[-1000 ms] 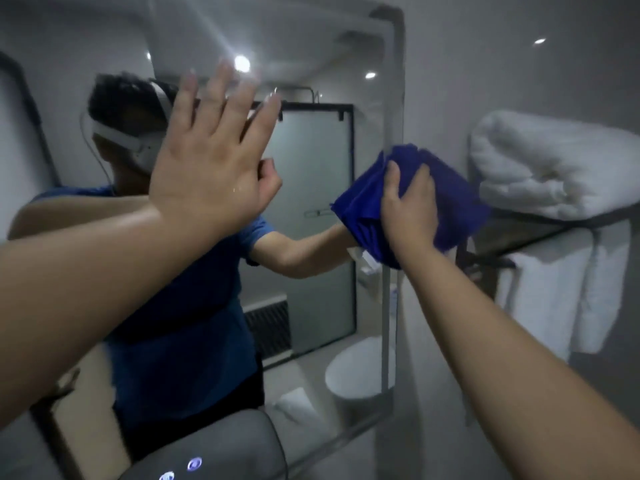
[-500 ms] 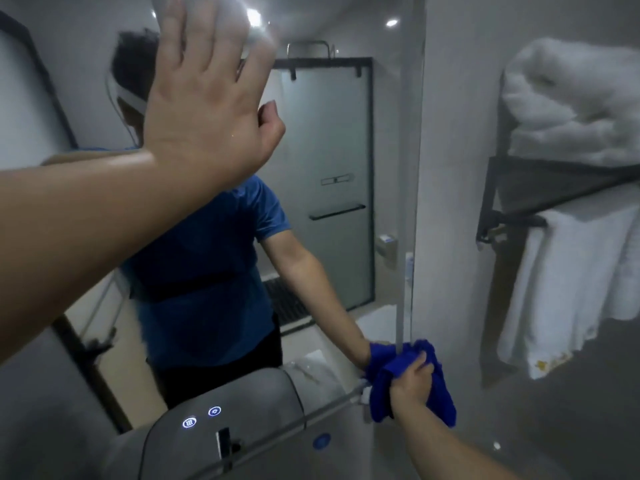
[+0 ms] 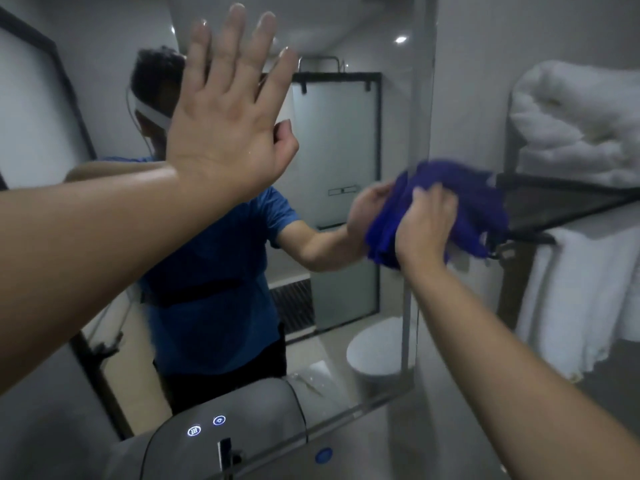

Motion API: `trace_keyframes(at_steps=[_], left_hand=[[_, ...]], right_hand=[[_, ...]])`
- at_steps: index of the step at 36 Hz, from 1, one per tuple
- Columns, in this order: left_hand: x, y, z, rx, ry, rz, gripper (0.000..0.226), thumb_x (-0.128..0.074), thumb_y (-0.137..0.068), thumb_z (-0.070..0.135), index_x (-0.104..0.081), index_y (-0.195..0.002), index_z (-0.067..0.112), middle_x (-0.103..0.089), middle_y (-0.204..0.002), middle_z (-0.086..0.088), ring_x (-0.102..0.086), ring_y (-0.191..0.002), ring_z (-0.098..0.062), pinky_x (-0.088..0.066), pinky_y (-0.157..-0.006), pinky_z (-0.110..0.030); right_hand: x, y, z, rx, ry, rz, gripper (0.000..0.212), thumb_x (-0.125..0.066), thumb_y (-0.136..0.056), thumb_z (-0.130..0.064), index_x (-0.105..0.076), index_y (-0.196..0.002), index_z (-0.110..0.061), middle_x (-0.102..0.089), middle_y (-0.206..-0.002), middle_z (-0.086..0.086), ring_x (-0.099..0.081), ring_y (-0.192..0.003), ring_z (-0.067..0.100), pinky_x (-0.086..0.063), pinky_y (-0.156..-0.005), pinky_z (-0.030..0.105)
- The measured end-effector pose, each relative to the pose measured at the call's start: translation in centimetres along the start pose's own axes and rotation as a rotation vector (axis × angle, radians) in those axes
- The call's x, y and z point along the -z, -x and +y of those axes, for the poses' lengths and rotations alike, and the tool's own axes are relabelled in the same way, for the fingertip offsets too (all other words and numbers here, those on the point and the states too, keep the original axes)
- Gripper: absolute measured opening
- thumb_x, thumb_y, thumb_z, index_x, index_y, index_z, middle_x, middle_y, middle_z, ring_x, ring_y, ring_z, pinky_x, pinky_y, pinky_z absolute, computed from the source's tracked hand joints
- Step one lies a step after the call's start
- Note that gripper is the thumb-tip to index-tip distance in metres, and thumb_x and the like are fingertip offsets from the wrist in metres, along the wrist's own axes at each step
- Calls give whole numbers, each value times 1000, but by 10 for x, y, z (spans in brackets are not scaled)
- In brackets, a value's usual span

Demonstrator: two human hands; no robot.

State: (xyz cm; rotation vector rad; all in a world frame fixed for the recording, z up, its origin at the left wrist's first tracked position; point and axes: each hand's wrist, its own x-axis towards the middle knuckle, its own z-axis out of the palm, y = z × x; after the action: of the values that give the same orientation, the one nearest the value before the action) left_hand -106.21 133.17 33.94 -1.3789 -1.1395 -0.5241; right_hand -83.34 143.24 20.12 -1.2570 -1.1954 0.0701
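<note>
Cloth (image 3: 481, 206), deep blue and bunched into soft, slightly blurred folds, is sitting at three o'clock, against the right edge of the mirror (image 3: 339, 150). My right hand (image 3: 425, 227) is gripping it, fingers curled into the fabric. My left hand (image 3: 227, 123) is pressing flat on the smooth glass at eleven o'clock, fingers spread wide. Fluffy white towels (image 3: 571, 126) are lying folded on a dark rack (image 3: 568, 202) at two o'clock.

Blue cloth (image 3: 460, 199) against mirror edge (image 3: 420, 140)

Dim, soft ceiling spotlights (image 3: 400, 39) reflected; blue cloth (image 3: 450, 209) motion-blurred; edges warped.
</note>
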Motion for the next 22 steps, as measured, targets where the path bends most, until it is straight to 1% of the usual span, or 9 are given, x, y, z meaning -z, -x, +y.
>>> trace_keyframes(at_steps=[2,6,8,11,13,15,16,18,22], left_hand=[[1,0,0,6,-4,-8,73,-35,-102,42,-22,-170,17,-10,-180,-16,-7,-166,-42,-8,-133,-63],[2,0,0,9,-5,-18,73,-35,-103,42,-21,-170,17,-10,-180,-16,-7,-166,-41,-8,-133,-63],[2,0,0,9,-10,-25,73,-34,-102,42,-21,-170,17,-10,-180,-16,-8,-166,-41,-7,-133,-63],[1,-1,0,13,-21,-30,73,-33,-102,43,-20,-170,17,-10,-180,-16,-7,-166,-41,-7,-133,-63],[0,-1,0,17,-32,-35,73,-33,-102,44,-20,-169,17,-13,-179,-17,-10,-166,-42,-7,-133,-62],[0,-2,0,31,-30,-48,73,-32,-102,44,-21,-168,18,-17,-177,-18,-13,-165,-42,-7,-134,-61],[0,-2,1,37,-29,-54,73,-32,-101,44,-21,-168,18,-18,-177,-18,-13,-165,-42,-6,-134,-60],[1,-2,2,47,-29,-73,73,-32,-100,44,-22,-167,17,-19,-177,-18,-14,-165,-41,-5,-135,-59],[7,-3,4,68,-37,-125,74,-29,-100,46,-22,-167,16,-20,-176,-18,-15,-164,-42,-7,-134,-59]], right_hand=[[9,-32,-32,48,-91,-24,37,-39,-106,-11,-57,-133,6,-53,-136,32,-50,-126,46,-33,-111,50],[15,-53,-65,132,-152,-41,60,-42,-94,-27,-43,-153,-16,-48,-134,12,-52,-116,25,-36,-100,34],[10,-41,-62,153,-66,-41,70,-40,-93,-29,-37,-160,-11,-47,-143,22,-50,-125,34,-35,-106,36],[-2,1,-44,119,92,-94,72,-39,-96,-34,-34,-163,-10,-51,-141,33,-50,-130,50,-36,-112,53],[-13,44,-30,125,127,-133,68,-40,-99,-35,-37,-161,-9,-59,-130,33,-58,-117,50,-44,-103,52],[-22,93,-13,152,91,-143,57,-37,-102,-37,-38,-154,-14,-65,-113,22,-65,-95,36,-55,-87,44],[-26,117,-4,107,46,-187,54,-35,-102,-40,-33,-152,-18,-64,-110,15,-64,-90,27,-56,-83,40],[-31,157,15,-97,-13,-323,64,-30,-101,-51,-17,-158,-26,-61,-130,12,-62,-107,20,-54,-95,41],[-39,208,47,-452,-9,-338,84,-47,-99,-38,-9,-167,-8,-44,-155,23,-49,-138,37,-42,-118,54]])
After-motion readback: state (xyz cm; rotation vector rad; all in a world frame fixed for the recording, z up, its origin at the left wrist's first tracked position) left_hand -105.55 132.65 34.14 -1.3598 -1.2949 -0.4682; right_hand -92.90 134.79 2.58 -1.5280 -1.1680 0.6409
